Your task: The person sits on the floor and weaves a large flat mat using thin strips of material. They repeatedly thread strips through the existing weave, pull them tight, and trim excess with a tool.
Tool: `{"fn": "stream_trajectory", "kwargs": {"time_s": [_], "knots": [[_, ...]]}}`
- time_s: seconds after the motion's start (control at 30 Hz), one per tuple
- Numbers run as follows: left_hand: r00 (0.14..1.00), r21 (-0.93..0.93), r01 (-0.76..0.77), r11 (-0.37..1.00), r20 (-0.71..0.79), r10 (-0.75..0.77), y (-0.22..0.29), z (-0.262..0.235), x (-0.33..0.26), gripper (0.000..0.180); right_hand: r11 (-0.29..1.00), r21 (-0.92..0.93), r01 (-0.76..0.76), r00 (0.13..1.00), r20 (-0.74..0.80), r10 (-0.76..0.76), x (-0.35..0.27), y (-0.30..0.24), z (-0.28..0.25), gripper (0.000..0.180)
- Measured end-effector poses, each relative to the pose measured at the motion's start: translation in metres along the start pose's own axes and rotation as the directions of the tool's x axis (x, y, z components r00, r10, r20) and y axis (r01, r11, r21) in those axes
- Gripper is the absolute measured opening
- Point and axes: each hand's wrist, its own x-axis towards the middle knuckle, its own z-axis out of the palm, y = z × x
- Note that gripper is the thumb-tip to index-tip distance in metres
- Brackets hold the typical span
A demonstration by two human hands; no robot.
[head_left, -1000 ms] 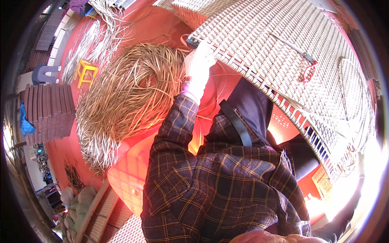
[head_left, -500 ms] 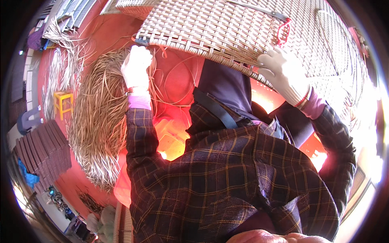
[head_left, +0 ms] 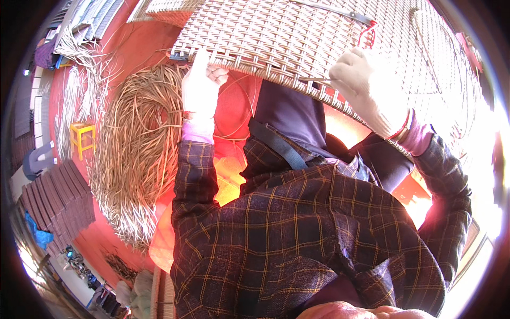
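Observation:
A pale woven wicker panel lies tilted across my lap, its thick wrapped rim towards me. My left hand, in a white glove, is at the rim near its left corner, one digit up over the edge and the others curled below it. My right hand, also gloved, is closed above the rim further right. A thin, light strip sticks out of its fingers to the left; its other end is hidden. Scissors with red handles lie on the panel just beyond this hand.
A large coil of tan weaving strands lies on the red floor left of my left arm. Further left are a yellow stool, loose pale strands and a stack of brown woven pieces. Glare washes out the right side.
My left hand has shifted right along the rim, away from the corner. My right hand has moved slightly left and up, and the thin strip now shows at its fingers.

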Motion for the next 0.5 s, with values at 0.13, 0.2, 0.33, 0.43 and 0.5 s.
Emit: {"fn": "stream_trajectory", "kwargs": {"time_s": [0.13, 0.2, 0.33, 0.43, 0.5], "knots": [[0.998, -0.04, -0.053, 0.998, 0.041, 0.055, -0.004, 0.013, 0.0, 0.023, 0.884, 0.282, -0.372, 0.919, 0.246, 0.308, 0.006, 0.004, 0.002, 0.023], [0.995, -0.133, 0.006, 0.991, 0.097, 0.008, -0.001, 0.016, -0.004, 0.021, 0.716, 0.376, -0.588, 0.759, 0.562, 0.328, 0.015, 0.01, -0.008, 0.025], [0.991, -0.01, -0.128, 0.992, 0.043, 0.129, -0.006, 0.024, -0.014, 0.039, 0.669, 0.561, -0.487, 0.837, 0.518, 0.174, 0.033, 0.003, -0.025, 0.023], [0.942, 0.238, -0.33, 0.913, 0.141, 0.304, -0.009, 0.02, -0.018, 0.036, 0.723, 0.691, 0.019, 0.963, 0.181, -0.198, 0.055, -0.014, -0.01, 0.019], [0.939, 0.289, -0.339, 0.896, 0.166, 0.302, -0.009, 0.016, -0.012, 0.048, 0.523, 0.829, -0.196, 0.948, 0.297, -0.115, 0.066, -0.021, 0.01, 0.02]]}}
